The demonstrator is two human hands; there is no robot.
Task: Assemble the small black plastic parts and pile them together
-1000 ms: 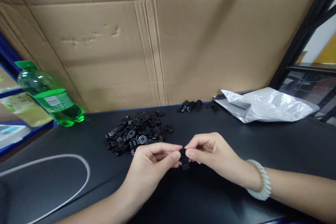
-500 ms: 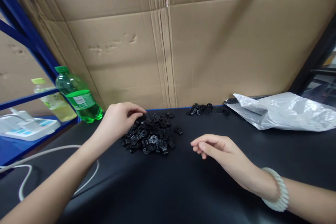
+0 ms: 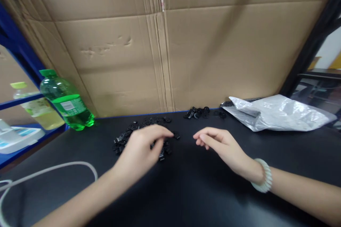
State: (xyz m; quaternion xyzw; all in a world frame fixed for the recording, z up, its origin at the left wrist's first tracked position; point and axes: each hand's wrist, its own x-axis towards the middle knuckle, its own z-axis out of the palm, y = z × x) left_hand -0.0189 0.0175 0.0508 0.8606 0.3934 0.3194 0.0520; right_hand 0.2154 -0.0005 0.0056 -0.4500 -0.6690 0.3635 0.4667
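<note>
A pile of small black plastic parts [image 3: 124, 138], some with round, hole-dotted discs, lies left of centre on the black table. My left hand [image 3: 145, 147] is over the pile's front right side and covers part of it. Its thumb and index finger are apart, and I see nothing between them. One loose black part [image 3: 176, 135] lies right by the left index fingertip; whether they touch I cannot tell. To the right, my right hand [image 3: 220, 143] hovers with fingers curled together and thumb against them. Anything inside that grip is hidden.
Black discs [image 3: 198, 112] form a smaller group at the table's back edge. A silvery plastic bag [image 3: 287, 113] lies at the right. On the left stand a green bottle [image 3: 70, 104], a yellowish bottle [image 3: 39, 110] and a power strip [image 3: 23, 138]. A white cable [image 3: 58, 166] crosses the table.
My left hand has moved right and nearer, from the pile's back left to its front right, its thumb and index finger parting. My right hand keeps its curled shape. The view has shifted slightly.
</note>
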